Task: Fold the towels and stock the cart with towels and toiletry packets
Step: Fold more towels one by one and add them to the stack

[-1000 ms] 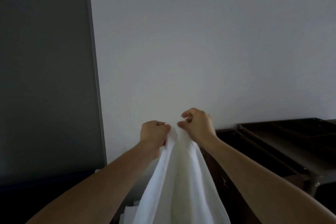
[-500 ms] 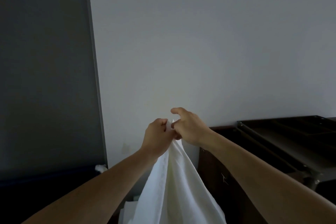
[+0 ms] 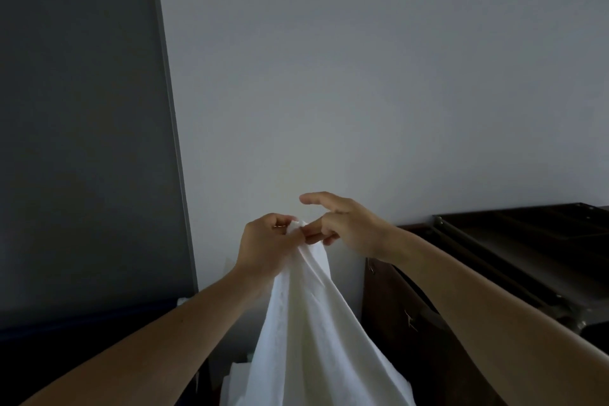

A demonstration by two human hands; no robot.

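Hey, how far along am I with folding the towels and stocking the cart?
Early. Done: nothing visible; the dark cart top in view holds no towels. In hand: the left hand grips the white towel by its bunched top, cloth hanging unfolded; the right hand touches the same bunch. Left: folding, stocking, and toiletry packets, none in view.

The towel (image 3: 306, 323) hangs before the wall (image 3: 362, 76), the cart (image 3: 527, 241) to its right.
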